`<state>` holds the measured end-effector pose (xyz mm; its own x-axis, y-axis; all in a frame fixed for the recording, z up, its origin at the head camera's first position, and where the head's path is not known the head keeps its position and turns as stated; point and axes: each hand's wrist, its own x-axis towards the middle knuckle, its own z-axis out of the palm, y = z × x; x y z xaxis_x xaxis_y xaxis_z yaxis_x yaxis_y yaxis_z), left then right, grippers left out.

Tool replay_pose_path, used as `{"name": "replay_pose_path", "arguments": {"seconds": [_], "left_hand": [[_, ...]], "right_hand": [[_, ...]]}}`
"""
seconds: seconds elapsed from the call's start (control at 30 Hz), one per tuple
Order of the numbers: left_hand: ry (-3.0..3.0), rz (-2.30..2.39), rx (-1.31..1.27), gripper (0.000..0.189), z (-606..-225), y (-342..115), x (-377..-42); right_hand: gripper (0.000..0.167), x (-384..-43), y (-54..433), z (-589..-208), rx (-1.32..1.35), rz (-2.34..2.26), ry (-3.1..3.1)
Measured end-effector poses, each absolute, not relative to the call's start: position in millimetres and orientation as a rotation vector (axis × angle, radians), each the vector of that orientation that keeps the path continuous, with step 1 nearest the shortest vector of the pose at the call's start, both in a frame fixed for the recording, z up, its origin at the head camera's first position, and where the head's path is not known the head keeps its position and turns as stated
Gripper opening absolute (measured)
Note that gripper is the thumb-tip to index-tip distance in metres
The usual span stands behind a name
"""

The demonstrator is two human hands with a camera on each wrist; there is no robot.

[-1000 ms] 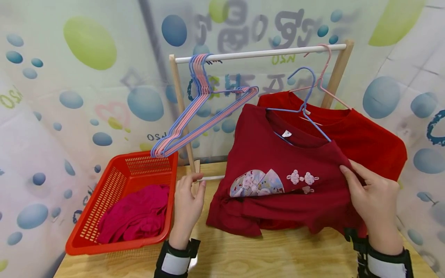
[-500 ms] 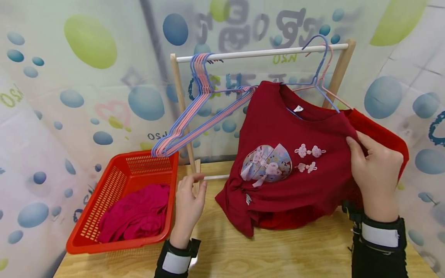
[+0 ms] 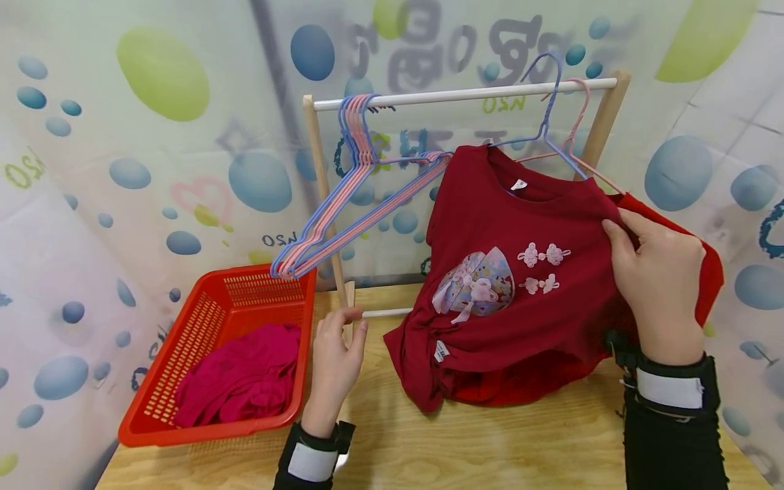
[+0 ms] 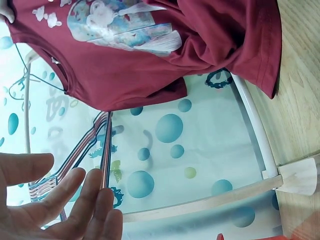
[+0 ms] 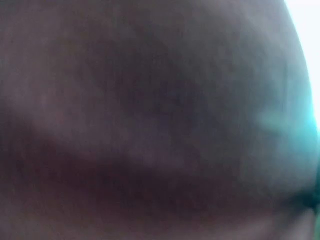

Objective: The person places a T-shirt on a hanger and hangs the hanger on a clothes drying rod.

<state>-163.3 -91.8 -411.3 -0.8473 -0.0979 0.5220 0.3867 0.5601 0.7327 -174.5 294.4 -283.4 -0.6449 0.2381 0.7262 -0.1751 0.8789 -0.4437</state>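
My right hand point(image 3: 664, 286) pinches the right shoulder of a dark red shirt point(image 3: 569, 224) between thumb and fingers. Inside its neckline sits a blue hanger point(image 3: 553, 112), whose hook rises past the white rail point(image 3: 429, 97) and overlaps it in the head view. A fan-shaped patch and pale knot buttons decorate the shirt front. Low beside the rack's left post point(image 3: 323, 177), my left hand point(image 3: 335, 361) holds nothing, its fingers loosely bent. In the left wrist view that hand point(image 4: 65, 215) is below the shirt point(image 4: 115, 75). Dark blur fills the right wrist view.
Several blue and pink hangers point(image 3: 358, 173) hang at the rail's left end. A brighter red shirt point(image 3: 710, 272) on a pink hanger point(image 3: 576, 122) hangs at the right, mostly behind the dark red one. A red basket point(image 3: 211, 279) with magenta cloth point(image 3: 245, 374) stands left on the wooden table point(image 3: 490, 442).
My right hand has lifted the dark red shirt and its hanger, bringing the hook from below the rail up to it, then slightly left. The left hand has stayed nearly still.
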Motion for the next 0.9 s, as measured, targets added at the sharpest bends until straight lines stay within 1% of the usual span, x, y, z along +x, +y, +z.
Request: {"name": "replay_pose_path", "arguments": {"seconds": [0.3,0.6,0.9], "left_hand": [[-2.280,-1.246,-0.233,0.016,-414,-93,-164],[-2.207,-1.230,-0.296,0.016,-422,-96,-166],[-2.299,-1.281,-0.206,0.017,-413,-97,-161]], "right_hand": [[0.039,-176,296,-287,-0.031,0.618,-2.290],[0.037,-177,294,-292,0.009,0.603,-2.290],[0.039,-177,290,-292,-0.065,0.558,-2.277]]}}
